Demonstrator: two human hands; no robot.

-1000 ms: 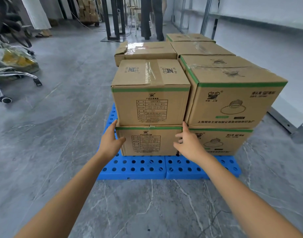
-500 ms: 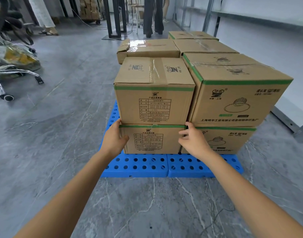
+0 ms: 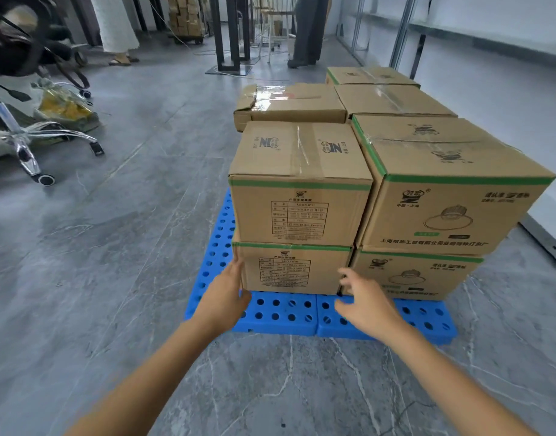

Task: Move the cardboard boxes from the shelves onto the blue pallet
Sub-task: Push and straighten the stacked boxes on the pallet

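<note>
Several brown cardboard boxes with green stripes are stacked on the blue perforated pallet (image 3: 279,313) on the grey floor. The front left stack has an upper box (image 3: 300,184) on a lower box (image 3: 294,269). A larger box (image 3: 443,187) tops the stack beside it. My left hand (image 3: 226,294) lies with straight fingers against the left front corner of the lower box. My right hand (image 3: 364,300) hovers with spread fingers just in front of that box's right corner, holding nothing.
An overturned office chair base (image 3: 34,143) and a yellow bag (image 3: 62,105) lie on the floor at the left. Metal shelf posts (image 3: 399,29) run along the right wall. People's legs (image 3: 308,29) and a cart of boxes (image 3: 187,17) stand far back.
My right hand has come off the lower box's right corner and dropped back toward me. My left hand has slid down the left corner. The view has shifted so the stack sits further right.
</note>
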